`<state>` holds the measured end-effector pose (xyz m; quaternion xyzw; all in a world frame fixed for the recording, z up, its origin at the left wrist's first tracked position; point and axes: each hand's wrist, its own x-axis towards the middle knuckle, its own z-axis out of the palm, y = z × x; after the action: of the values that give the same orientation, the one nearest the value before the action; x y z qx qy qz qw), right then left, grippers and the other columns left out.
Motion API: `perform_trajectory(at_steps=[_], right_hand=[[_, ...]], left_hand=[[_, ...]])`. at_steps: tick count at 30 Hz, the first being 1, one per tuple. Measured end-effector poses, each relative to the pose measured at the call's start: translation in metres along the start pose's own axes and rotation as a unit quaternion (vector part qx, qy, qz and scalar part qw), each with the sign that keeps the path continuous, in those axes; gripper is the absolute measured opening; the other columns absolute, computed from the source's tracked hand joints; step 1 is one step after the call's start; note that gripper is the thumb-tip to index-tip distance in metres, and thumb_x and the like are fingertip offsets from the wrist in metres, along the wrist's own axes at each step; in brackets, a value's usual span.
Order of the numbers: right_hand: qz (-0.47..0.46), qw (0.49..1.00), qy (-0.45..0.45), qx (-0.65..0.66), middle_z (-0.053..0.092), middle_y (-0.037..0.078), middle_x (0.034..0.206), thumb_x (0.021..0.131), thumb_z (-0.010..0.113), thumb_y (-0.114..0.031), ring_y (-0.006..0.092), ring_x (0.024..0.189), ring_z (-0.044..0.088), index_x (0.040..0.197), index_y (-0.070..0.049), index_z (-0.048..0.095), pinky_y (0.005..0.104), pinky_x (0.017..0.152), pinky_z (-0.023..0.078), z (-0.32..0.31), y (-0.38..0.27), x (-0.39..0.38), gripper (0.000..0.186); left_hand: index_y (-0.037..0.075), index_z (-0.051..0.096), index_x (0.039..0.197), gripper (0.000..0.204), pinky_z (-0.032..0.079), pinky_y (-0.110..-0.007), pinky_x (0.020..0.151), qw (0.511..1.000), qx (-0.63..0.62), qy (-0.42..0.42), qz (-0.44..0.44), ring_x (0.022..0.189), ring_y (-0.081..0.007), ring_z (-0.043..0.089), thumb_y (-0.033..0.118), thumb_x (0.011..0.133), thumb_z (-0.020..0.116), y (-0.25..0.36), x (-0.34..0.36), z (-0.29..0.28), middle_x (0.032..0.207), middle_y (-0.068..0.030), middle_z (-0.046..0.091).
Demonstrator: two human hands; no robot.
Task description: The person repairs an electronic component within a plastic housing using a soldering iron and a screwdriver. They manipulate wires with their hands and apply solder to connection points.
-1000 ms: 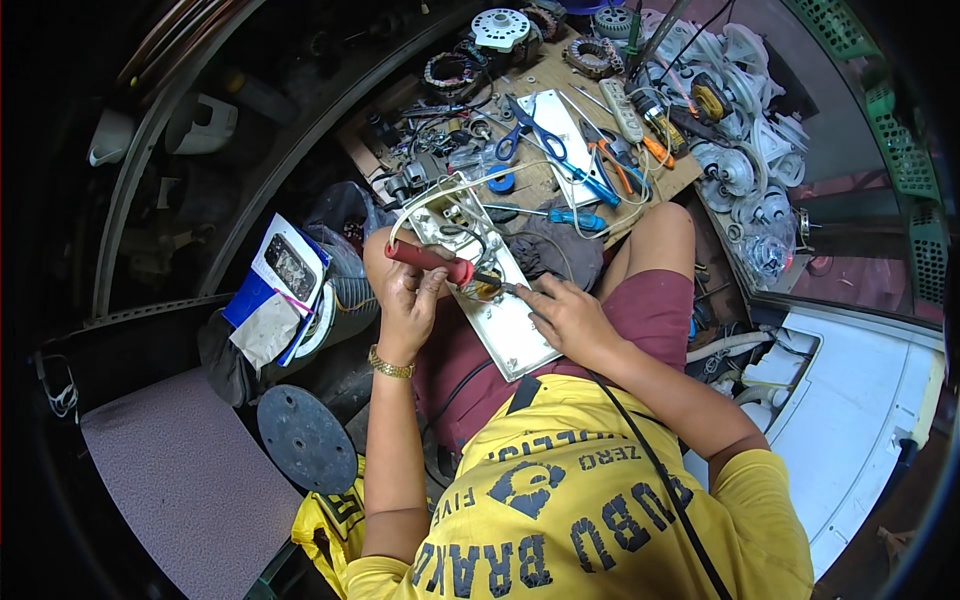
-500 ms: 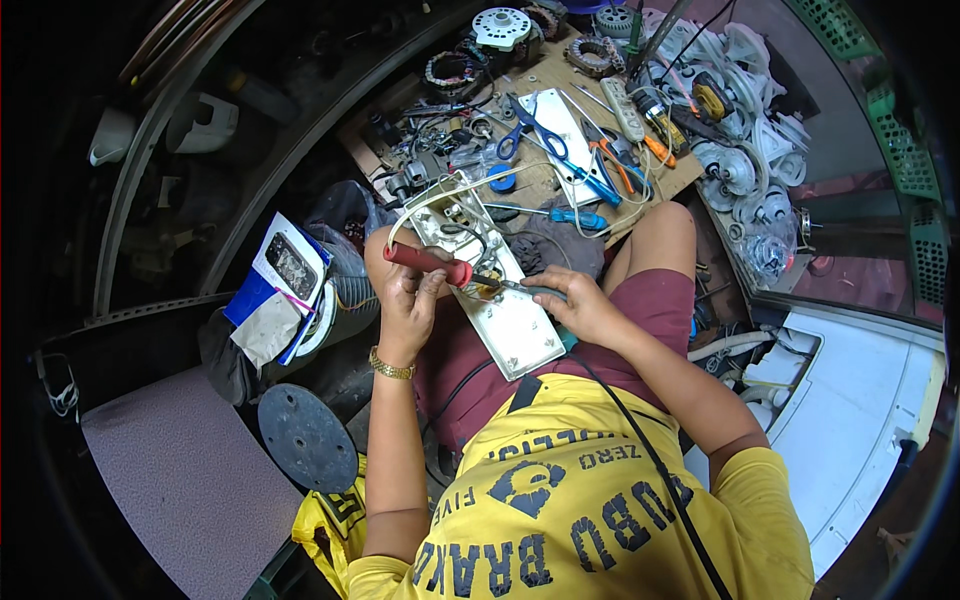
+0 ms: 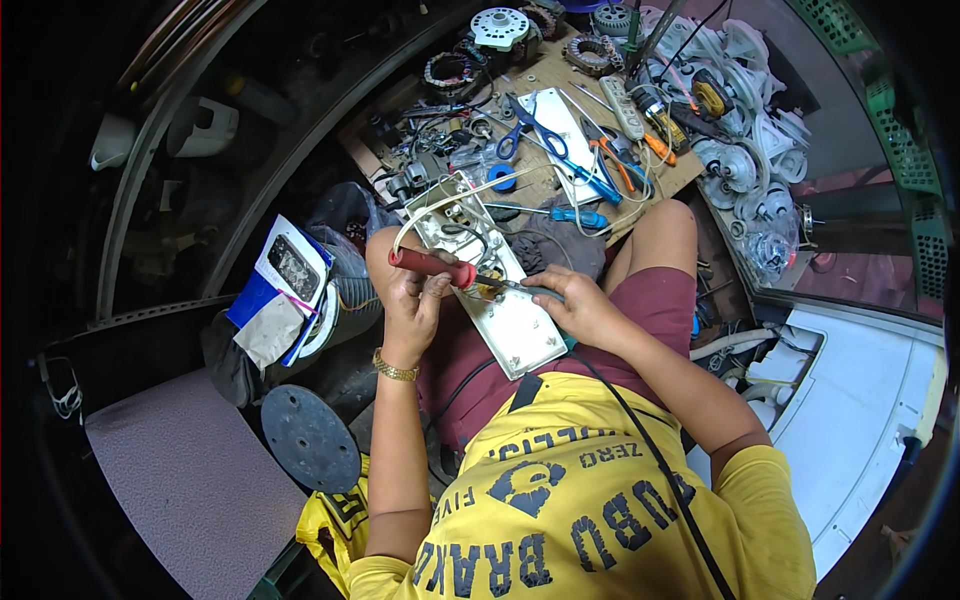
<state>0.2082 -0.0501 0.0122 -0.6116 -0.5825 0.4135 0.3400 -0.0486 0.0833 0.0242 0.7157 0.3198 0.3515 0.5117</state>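
Across my lap lies a long off-white plastic casing point(image 3: 520, 345), open side up, with wires and small parts inside. My left hand point(image 3: 408, 300) is closed round the red handle of a soldering iron point(image 3: 432, 266), whose pale cord loops up from its back end. The iron's metal shaft points right, over the middle of the casing. From the other side my right hand point(image 3: 580, 305) grips a slim tool with a grey-green handle point(image 3: 540, 292). Its tip meets the area by the iron's tip; the exact contact is too small to make out.
Beyond my knees a wooden bench point(image 3: 550, 75) holds blue scissors point(image 3: 530, 130), a blue screwdriver point(image 3: 578, 216), orange-handled pliers point(image 3: 612, 165) and a power strip point(image 3: 622, 108). White plastic parts point(image 3: 735, 165) pile up at the right. A round dark metal plate point(image 3: 310, 438) sits at my left.
The soldering iron and my left hand have shifted very slightly right and down. Both hands keep their hold, and the casing stays in place.
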Motion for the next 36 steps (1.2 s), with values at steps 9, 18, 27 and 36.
perform_trajectory(at_steps=[9,18,27,36], right_hand=[[0.185,0.959,-0.052,0.210,0.071,0.010,0.092,0.106,0.062,-0.013,0.0180,0.076,0.067,0.128,0.003,0.070,0.0338,0.068,0.054,-0.007,-0.002,0.009,0.029],[0.197,0.944,-0.055,0.261,0.064,0.004,0.090,0.109,0.060,-0.016,0.0117,0.066,0.058,0.133,0.000,0.069,0.0276,0.058,0.047,-0.002,0.010,0.002,0.031],[-0.036,0.998,0.048,-0.009,0.058,0.017,0.105,0.099,0.069,-0.010,0.0376,0.099,0.063,0.132,-0.004,0.068,0.0434,0.086,0.052,0.013,0.011,-0.017,0.034],[-0.057,0.992,0.081,-0.081,0.056,0.016,0.106,0.099,0.069,-0.010,0.0369,0.092,0.067,0.133,-0.004,0.069,0.0458,0.081,0.054,0.020,0.003,-0.024,0.035]], left_hand=[[-0.004,0.070,0.117,0.017,0.057,-0.035,0.093,1.000,-0.010,0.011,-0.011,0.105,-0.0238,0.072,0.007,0.105,0.065,0.004,0.000,0.003,0.114,-0.0126,0.074],[-0.004,0.066,0.118,0.014,0.055,-0.036,0.095,0.999,0.034,-0.006,0.020,0.104,-0.0214,0.069,0.003,0.106,0.064,0.004,0.001,0.003,0.114,-0.0107,0.071],[-0.003,0.069,0.113,0.011,0.054,-0.035,0.093,0.994,0.095,-0.011,0.051,0.102,-0.0221,0.068,0.003,0.104,0.065,0.014,0.006,0.003,0.112,-0.0112,0.070],[-0.003,0.073,0.111,0.014,0.056,-0.036,0.088,0.998,0.056,0.017,0.032,0.098,-0.0264,0.073,0.008,0.102,0.069,0.007,0.006,0.008,0.106,-0.0136,0.077]])
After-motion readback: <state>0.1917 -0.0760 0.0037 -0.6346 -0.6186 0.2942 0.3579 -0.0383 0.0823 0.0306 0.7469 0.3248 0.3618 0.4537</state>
